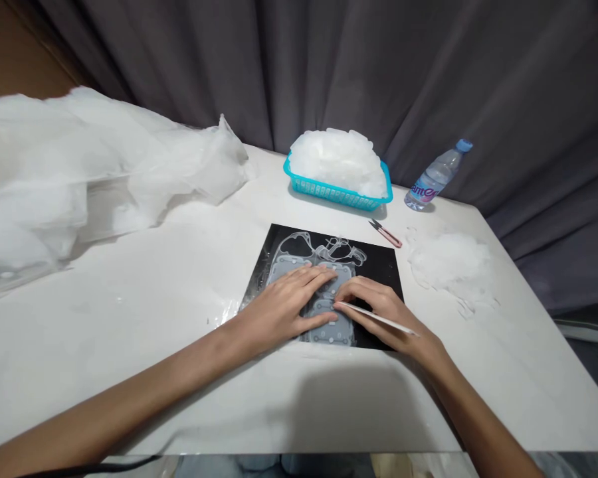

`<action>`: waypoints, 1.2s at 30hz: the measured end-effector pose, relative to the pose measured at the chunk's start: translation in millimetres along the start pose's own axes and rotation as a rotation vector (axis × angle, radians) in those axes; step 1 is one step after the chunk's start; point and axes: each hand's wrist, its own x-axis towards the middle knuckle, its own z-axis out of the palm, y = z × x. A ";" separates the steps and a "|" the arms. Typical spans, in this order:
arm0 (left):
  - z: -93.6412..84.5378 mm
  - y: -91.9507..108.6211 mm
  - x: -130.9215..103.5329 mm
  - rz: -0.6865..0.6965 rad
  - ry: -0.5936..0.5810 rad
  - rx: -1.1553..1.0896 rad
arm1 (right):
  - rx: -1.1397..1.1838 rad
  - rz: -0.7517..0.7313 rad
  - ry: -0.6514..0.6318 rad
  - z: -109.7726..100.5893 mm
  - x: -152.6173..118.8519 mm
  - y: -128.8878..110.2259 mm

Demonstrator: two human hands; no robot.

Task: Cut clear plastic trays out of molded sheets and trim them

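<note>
My left hand [286, 299] lies flat with its fingers stretched out over a grey, translucent moulded sheet [331, 330] with rounded panels and small round bumps. In a pinch, my right hand [381, 302] grips a thin white pen-like stick [381, 320]. Its tip meets the sheet near the middle, beside the left fingers. Beneath the sheet is a black mat [381, 269]. Loose clear trimmed strips [295, 244] curl along the sheet's far edge. Part of the sheet is hidden under my hands.
A turquoise basket [339, 194] heaped with white translucent pieces [336, 159] stands at the back. Right of it is a water bottle [436, 176]. Pink-handled thread snips [386, 234] and a pile of clear scraps [451, 262] lie nearby. White plastic bags [114, 166] cover the left back.
</note>
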 end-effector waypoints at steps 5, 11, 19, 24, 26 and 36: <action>1.0 -0.8 0.1 0.000 0.011 -0.017 | -0.143 -0.018 -0.015 -2.6 -4.2 -3.9; 0.8 -2.7 0.1 -0.005 0.001 -0.043 | -0.055 0.057 -0.006 -11.3 -10.9 -6.0; 1.6 -2.5 0.5 -0.006 0.011 -0.029 | -0.094 0.005 -0.007 -5.2 -6.8 -4.1; 3.0 -2.5 0.6 -0.011 0.021 -0.019 | -0.246 -0.104 -0.001 0.0 -2.3 0.4; 3.0 -2.6 0.3 -0.010 0.020 -0.020 | -0.327 -0.153 0.002 2.4 -0.5 2.7; 3.9 -5.7 -1.2 -0.005 0.011 0.037 | -0.471 -0.184 -0.001 8.6 -3.1 5.3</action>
